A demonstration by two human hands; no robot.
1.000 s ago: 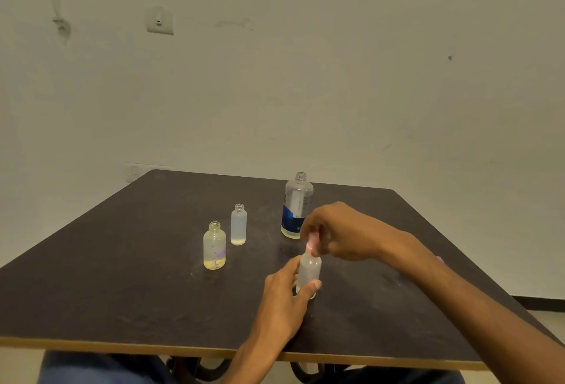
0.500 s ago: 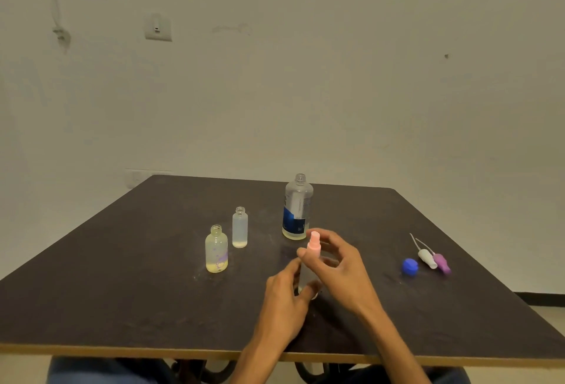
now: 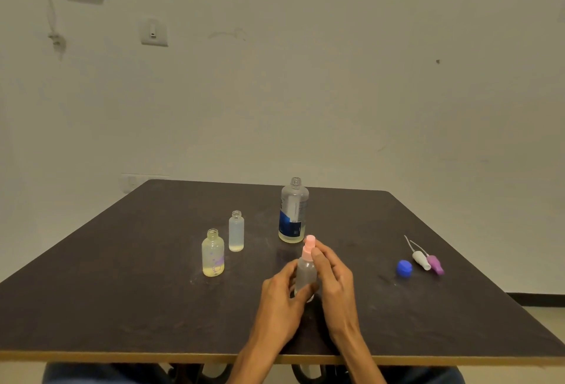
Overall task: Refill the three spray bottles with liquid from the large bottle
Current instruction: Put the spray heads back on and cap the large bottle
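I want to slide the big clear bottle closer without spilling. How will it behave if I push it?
The large bottle looks nearly empty, only a thin layer at the bottom, so probably light. It is tall on a narrow base, so a push near the neck may tip it; push low. It has no cap, but with so little liquid a spill seems unlikely.

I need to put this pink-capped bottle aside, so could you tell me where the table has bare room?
The table's whole left part, left of the yellowish bottle, is bare. So is the strip between the large bottle and the blue cap. It is crowded around the frosted bottle and both hands.
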